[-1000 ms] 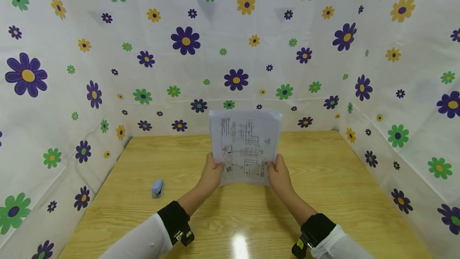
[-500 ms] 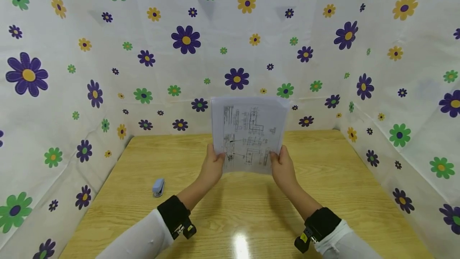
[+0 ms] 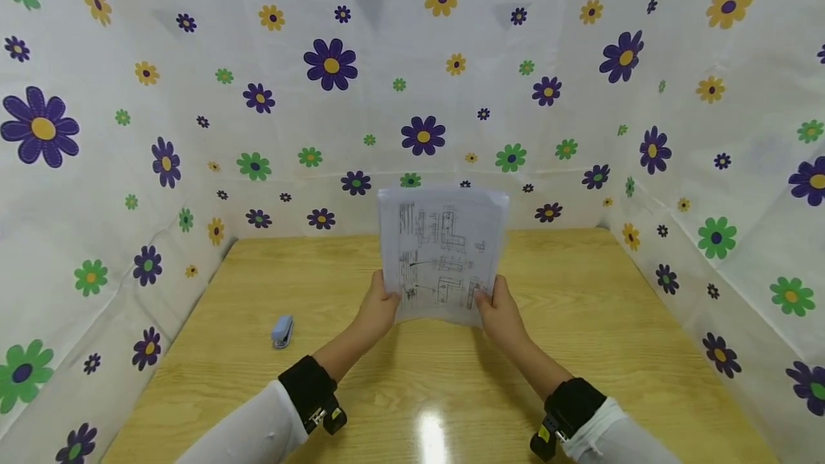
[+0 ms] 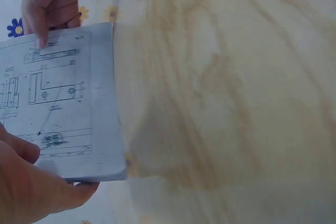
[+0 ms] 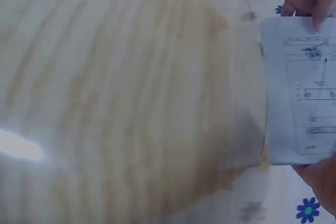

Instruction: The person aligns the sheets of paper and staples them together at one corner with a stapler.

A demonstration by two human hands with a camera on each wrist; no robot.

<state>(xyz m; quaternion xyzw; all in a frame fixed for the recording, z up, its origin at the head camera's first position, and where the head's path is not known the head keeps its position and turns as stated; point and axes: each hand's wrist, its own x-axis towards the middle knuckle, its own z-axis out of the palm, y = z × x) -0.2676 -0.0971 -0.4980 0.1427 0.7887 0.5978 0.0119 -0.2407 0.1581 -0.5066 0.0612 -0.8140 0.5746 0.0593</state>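
A stack of paper sheets (image 3: 438,242) printed with line drawings stands nearly upright over the table in the head view. My left hand (image 3: 378,308) grips its left edge near the bottom, thumb on the printed side and fingers behind. On the opposite edge my right hand (image 3: 500,311) pinches the sheets the same way. Both hands also show in the left wrist view, where the papers (image 4: 63,98) look several sheets thick. In the right wrist view the papers (image 5: 281,98) are cut off at the right side. The fingers behind the stack are mostly hidden.
A small blue stapler (image 3: 282,331) lies on the left part of the wooden table (image 3: 580,321). Flower-patterned white sheeting (image 3: 283,127) surrounds the table at the back and both sides. A bright light reflection shows near the front middle.
The hands lifted the papers up and closer to the view half a second ago, then lowered them again to about their earlier height. The stapler stays in place; the head view shifts slightly.
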